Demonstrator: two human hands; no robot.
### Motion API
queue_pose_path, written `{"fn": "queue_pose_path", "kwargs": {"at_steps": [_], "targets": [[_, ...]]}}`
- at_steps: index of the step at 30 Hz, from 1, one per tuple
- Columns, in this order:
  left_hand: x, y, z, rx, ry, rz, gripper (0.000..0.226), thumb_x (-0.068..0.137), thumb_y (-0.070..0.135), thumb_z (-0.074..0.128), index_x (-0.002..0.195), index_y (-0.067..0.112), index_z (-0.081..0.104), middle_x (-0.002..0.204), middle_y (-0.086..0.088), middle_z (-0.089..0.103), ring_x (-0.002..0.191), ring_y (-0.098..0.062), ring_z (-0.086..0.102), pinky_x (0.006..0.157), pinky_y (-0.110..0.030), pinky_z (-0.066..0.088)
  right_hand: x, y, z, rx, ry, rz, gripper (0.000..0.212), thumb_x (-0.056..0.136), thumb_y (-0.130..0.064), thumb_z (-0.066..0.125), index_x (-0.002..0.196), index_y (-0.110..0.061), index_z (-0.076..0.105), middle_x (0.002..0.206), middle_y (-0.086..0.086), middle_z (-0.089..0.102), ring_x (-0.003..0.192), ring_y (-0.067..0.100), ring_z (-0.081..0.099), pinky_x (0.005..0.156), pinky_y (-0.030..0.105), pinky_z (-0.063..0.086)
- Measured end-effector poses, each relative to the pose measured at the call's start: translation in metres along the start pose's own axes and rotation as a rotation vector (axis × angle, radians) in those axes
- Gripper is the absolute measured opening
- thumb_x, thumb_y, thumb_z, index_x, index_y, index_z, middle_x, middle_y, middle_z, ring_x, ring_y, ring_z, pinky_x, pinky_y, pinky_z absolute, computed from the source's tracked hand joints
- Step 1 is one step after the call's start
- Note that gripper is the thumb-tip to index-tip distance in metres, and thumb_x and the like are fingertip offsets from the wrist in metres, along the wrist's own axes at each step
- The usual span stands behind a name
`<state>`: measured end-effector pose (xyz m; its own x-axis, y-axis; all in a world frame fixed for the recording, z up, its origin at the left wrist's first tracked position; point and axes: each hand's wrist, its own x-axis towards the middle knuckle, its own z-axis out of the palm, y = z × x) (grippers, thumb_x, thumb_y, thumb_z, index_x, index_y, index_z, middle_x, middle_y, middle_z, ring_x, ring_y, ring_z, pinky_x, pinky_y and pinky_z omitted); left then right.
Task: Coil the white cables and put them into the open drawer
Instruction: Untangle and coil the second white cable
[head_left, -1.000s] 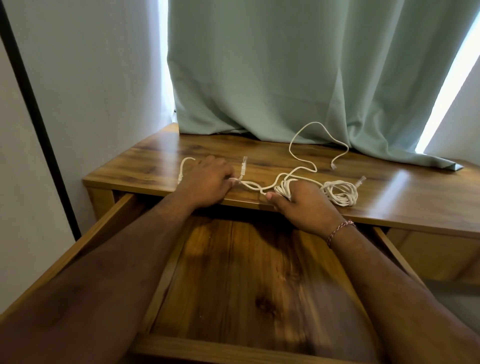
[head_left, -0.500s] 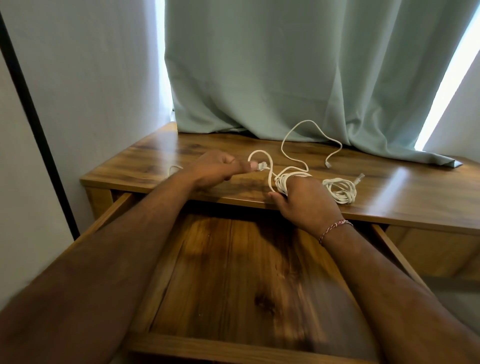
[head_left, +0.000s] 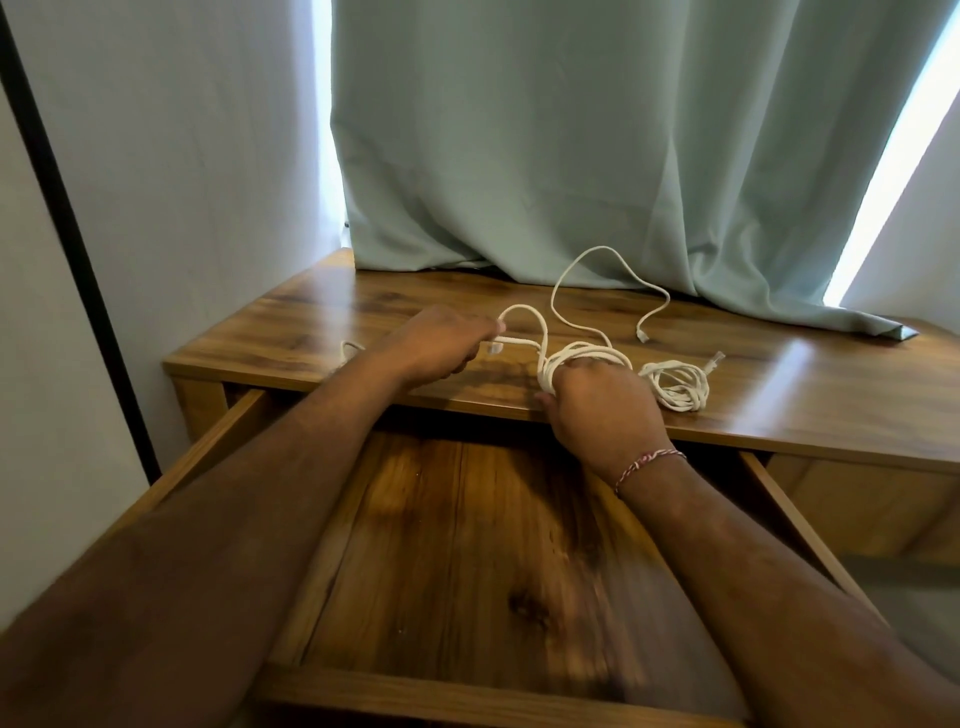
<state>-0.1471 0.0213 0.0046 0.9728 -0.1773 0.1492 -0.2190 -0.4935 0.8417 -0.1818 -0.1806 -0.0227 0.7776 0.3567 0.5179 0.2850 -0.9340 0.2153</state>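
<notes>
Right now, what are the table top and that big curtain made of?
The table top looks like wood or a wood-look laminate: brown grain streaks, glossy shine near the window. The curtain looks like soft matte woven cloth, pale green, hanging in folds and bunching where it meets the table.

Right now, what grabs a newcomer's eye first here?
The two hands at the desk's front edge: the right hand holds a white cable coil, the left hand pinches its free end. A second coiled bundle lies right of them, above the open drawer.
</notes>
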Motion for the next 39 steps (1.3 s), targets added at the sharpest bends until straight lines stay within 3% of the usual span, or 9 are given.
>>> {"fn": "queue_pose_path", "kwargs": {"at_steps": [4, 9, 12, 15, 20, 31, 35, 37, 39], "targets": [[-0.004, -0.001, -0.001, 0.326, -0.103, 0.151, 0.045, 0.103, 0.024, 0.045, 0.059, 0.021, 0.05, 0.062, 0.003, 0.05, 0.058, -0.012, 0.043, 0.064, -0.034, 0.037, 0.001, 0.006, 0.009, 0.103, 0.082, 0.151, 0.03, 0.1, -0.039, 0.056, 0.092, -0.012, 0.068, 0.092, 0.009, 0.071, 0.086, 0.031, 0.067, 0.067, 0.031, 0.039], [0.009, -0.02, -0.003, 0.67, -0.082, 0.252, 0.028, 0.105, 0.043, 0.047, 0.082, 0.029, 0.055, 0.096, 0.006, 0.056, 0.099, -0.016, 0.051, 0.097, -0.048, 0.042, 0.005, 0.018, 0.017, 0.437, 0.213, 0.378, 0.042, 0.099, -0.037, 0.062, 0.066, -0.016, 0.047, 0.068, 0.003, 0.057, 0.068, 0.024, 0.052, 0.064, 0.032, 0.032], [0.021, -0.031, -0.004, 0.998, 0.143, 0.241, 0.019, 0.1, 0.05, 0.054, 0.098, 0.033, 0.062, 0.117, -0.002, 0.048, 0.122, -0.025, 0.041, 0.109, -0.053, 0.03, 0.008, 0.027, 0.02, 0.678, 0.261, 0.479, 0.042, 0.101, -0.04, 0.061, 0.068, -0.012, 0.059, 0.065, -0.001, 0.058, 0.065, 0.019, 0.055, 0.058, 0.033, 0.029], [0.026, -0.041, -0.009, 1.197, 0.474, 0.133, 0.024, 0.097, 0.047, 0.059, 0.103, 0.028, 0.072, 0.111, -0.003, 0.065, 0.12, -0.028, 0.048, 0.102, -0.054, 0.029, 0.011, 0.03, 0.024, 0.789, 0.247, 0.484, 0.048, 0.101, -0.048, 0.057, 0.076, -0.008, 0.068, 0.068, 0.004, 0.066, 0.067, 0.021, 0.064, 0.055, 0.026, 0.038], [0.03, -0.054, -0.009, 1.259, 0.545, 0.081, 0.027, 0.096, 0.049, 0.061, 0.1, 0.025, 0.073, 0.098, -0.001, 0.07, 0.111, -0.026, 0.054, 0.097, -0.051, 0.029, 0.012, 0.021, 0.029, 0.834, 0.163, 0.386, 0.045, 0.101, -0.047, 0.056, 0.075, -0.013, 0.07, 0.07, 0.002, 0.07, 0.07, 0.02, 0.067, 0.069, 0.037, 0.055], [0.039, -0.045, 0.005, 1.304, 0.512, 0.094, 0.018, 0.098, 0.034, 0.058, 0.101, 0.024, 0.072, 0.096, -0.002, 0.072, 0.114, -0.028, 0.052, 0.096, -0.049, 0.032, 0.009, 0.005, 0.025, 0.877, 0.016, 0.314, 0.038, 0.101, -0.043, 0.06, 0.08, -0.014, 0.074, 0.076, -0.003, 0.074, 0.075, 0.014, 0.07, 0.071, 0.035, 0.057], [0.047, -0.056, 0.003, 1.209, 0.284, 0.108, 0.027, 0.099, 0.03, 0.046, 0.116, 0.029, 0.067, 0.129, -0.007, 0.065, 0.13, -0.032, 0.042, 0.106, -0.054, 0.031, 0.009, 0.002, 0.029, 0.836, 0.009, 0.299, 0.043, 0.1, -0.048, 0.059, 0.082, -0.011, 0.072, 0.079, 0.004, 0.073, 0.076, 0.02, 0.068, 0.071, 0.043, 0.056], [0.048, -0.059, 0.0, 1.158, 0.149, 0.123, 0.034, 0.102, 0.033, 0.042, 0.128, 0.031, 0.064, 0.159, -0.009, 0.041, 0.144, -0.036, 0.03, 0.113, -0.057, 0.028, 0.009, 0.001, 0.029, 0.836, 0.004, 0.289, 0.043, 0.1, -0.048, 0.059, 0.082, -0.012, 0.072, 0.079, 0.004, 0.073, 0.075, 0.02, 0.068, 0.07, 0.044, 0.056], [0.046, -0.06, -0.004, 1.078, 0.156, 0.213, 0.038, 0.102, 0.031, 0.043, 0.137, 0.026, 0.059, 0.162, -0.011, 0.036, 0.145, -0.035, 0.032, 0.116, -0.054, 0.031, 0.009, 0.0, 0.029, 0.851, -0.011, 0.279, 0.041, 0.1, -0.047, 0.058, 0.082, -0.014, 0.073, 0.078, 0.002, 0.073, 0.075, 0.019, 0.069, 0.07, 0.044, 0.057]]}}
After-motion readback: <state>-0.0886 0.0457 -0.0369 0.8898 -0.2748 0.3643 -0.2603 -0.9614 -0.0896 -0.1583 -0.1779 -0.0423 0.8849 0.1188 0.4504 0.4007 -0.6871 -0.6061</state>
